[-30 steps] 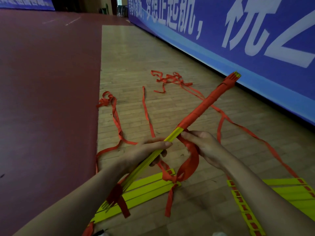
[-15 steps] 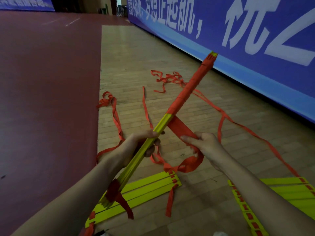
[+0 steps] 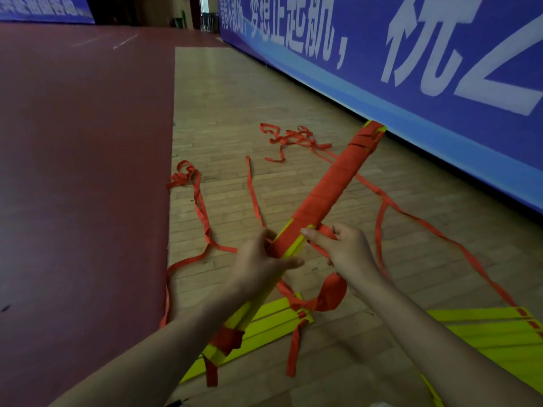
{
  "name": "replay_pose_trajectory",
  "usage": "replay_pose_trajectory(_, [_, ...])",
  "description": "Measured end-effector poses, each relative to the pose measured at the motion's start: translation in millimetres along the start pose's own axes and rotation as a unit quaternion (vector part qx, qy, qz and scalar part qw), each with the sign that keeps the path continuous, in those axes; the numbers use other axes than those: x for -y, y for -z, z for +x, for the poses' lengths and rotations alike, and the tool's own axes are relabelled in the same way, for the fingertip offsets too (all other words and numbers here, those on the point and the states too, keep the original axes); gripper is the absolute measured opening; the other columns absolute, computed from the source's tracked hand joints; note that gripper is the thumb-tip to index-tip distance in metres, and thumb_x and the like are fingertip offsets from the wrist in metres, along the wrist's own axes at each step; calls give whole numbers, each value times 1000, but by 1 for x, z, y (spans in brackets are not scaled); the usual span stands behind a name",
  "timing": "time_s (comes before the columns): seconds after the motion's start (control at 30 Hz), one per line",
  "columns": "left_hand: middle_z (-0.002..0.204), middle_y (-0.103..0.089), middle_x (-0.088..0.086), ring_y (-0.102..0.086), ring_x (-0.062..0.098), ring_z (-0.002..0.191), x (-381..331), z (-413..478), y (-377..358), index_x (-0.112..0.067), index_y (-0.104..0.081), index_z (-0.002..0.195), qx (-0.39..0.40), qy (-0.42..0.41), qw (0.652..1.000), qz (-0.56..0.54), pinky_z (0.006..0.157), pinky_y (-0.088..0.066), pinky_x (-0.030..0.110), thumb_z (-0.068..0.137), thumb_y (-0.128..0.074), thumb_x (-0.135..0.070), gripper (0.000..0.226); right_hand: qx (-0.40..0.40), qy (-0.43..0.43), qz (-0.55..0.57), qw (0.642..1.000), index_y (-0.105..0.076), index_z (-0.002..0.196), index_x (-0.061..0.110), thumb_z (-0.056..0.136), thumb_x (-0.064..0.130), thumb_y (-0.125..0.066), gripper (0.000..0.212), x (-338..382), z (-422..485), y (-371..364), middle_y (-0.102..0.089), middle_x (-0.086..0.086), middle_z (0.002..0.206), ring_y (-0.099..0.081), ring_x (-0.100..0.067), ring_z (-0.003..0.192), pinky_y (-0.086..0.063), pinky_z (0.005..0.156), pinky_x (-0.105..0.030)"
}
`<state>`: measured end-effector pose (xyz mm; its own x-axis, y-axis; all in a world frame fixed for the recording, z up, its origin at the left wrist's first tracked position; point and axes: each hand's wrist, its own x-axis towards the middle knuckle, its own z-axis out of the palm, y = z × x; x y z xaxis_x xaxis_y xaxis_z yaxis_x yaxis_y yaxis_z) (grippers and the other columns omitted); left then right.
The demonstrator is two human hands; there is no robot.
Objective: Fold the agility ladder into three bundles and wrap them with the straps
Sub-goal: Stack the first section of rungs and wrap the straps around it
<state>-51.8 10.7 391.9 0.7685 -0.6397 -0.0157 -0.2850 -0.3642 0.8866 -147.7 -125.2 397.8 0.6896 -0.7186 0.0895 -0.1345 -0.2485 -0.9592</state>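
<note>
A long bundle of yellow ladder rungs (image 3: 329,186) slants up to the right; red strap is wound around its far half. My left hand (image 3: 258,265) grips the bundle at its middle, just below the wrapped part. My right hand (image 3: 343,251) pinches the red strap (image 3: 330,292) right against the bundle, and the strap loops down below that hand. A second stack of yellow rungs (image 3: 273,321) lies flat on the floor under the bundle. More yellow rungs (image 3: 484,333) lie at the lower right.
Loose red straps (image 3: 291,139) trail over the wooden floor (image 3: 235,98). A dark red floor area (image 3: 82,171) lies to the left. A blue banner wall (image 3: 411,69) runs along the right.
The bundle's far end has swung down and to the right. My right hand has carried the strap from below up against the bundle, close to my left hand.
</note>
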Motion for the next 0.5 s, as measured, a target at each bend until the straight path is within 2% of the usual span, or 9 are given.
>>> replay_pose_trajectory(0.07, [77,-59,-5,-59,19,77,-1,-2,-1,-20,-56,88,-27,-37,984,172,57,-40,28,65,-83,-47,45,-5,-12,-21,1000,-48,59,17,73,44,-79,43,1,-2,-4,-39,12,41,-38,-5,39,-34,49,-28])
replay_pose_trajectory(0.1, [84,-60,-4,-60,22,84,-2,-3,-1,-21,-56,90,-33,-62,968,243,61,-39,32,68,-79,-51,44,-6,-16,-32,999,-47,58,17,73,47,-78,45,4,-4,-5,-38,12,40,-39,-5,38,-35,48,-27])
replay_pose_trajectory(0.17, [104,-60,-4,-60,23,98,-3,-7,-3,-23,-55,104,-49,-115,935,332,66,-41,33,77,-71,-52,43,-19,-24,-48,998,-47,56,16,72,51,-77,49,8,-6,-7,-38,12,38,-40,-4,37,-35,46,-23])
replay_pose_trajectory(0.23, [116,-56,-5,-60,22,103,-1,-10,-4,-24,-52,118,-66,-169,908,379,65,-41,34,84,-63,-51,44,-32,-39,-43,998,-49,54,15,72,54,-76,51,10,-7,-9,-39,11,37,-41,-4,35,-34,44,-23])
replay_pose_trajectory(0.33, [121,-53,-3,-62,25,102,0,-12,-9,-20,-50,125,-70,-194,898,388,62,-38,33,89,-59,-47,46,-48,-61,-25,997,-51,51,17,74,51,-76,48,9,-8,-11,-40,11,34,-41,-3,35,-34,46,-25])
replay_pose_trajectory(0.43, [124,-52,1,-61,29,104,-2,-14,-13,-19,-49,128,-47,-185,930,315,69,-44,37,91,-59,-39,43,-44,-73,18,996,-61,59,15,75,46,-76,38,6,-7,-8,-39,12,38,-40,-5,38,-33,47,-28])
replay_pose_trajectory(0.5, [122,-57,7,-59,32,105,-4,-12,-12,-17,-46,132,-3,-175,952,252,75,-44,37,92,-60,-30,45,-30,-64,41,997,-64,64,14,76,42,-76,33,5,-6,-5,-40,10,43,-38,-7,40,-30,43,-26])
